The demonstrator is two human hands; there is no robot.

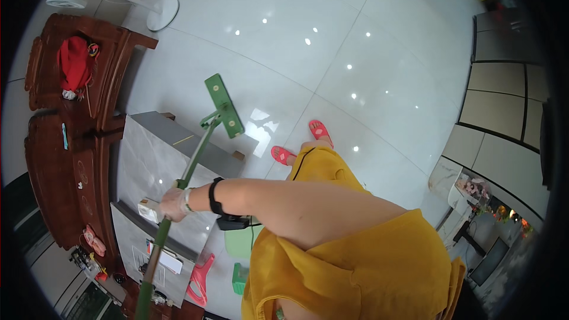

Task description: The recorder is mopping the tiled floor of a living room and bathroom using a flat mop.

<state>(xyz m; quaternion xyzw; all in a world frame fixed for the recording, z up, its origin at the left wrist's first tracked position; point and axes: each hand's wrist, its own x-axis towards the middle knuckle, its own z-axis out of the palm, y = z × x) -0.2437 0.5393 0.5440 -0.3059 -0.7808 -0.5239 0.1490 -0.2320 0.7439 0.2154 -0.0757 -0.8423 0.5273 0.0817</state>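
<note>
My right hand [173, 204], in a thin clear glove, reaches across my body and grips the green pole [195, 156] of a flat mop. From the hand, the pole slants down to the lower left edge of the view. At its far end the rectangular green mop head [225, 106], with pale round studs on it, appears over the glossy tile floor [275, 62]. I cannot tell whether it touches the tiles. A black band [216, 195] circles my right forearm near the wrist. My left hand is out of view.
Close by my right hand stands a grey marble-patterned table [151, 160] bearing a white box [150, 210]. Carved wooden seats [95, 84] line the left side, and a white fan [162, 13] stands beyond them. A pink plastic object [200, 280] and a green basket [240, 278] are below.
</note>
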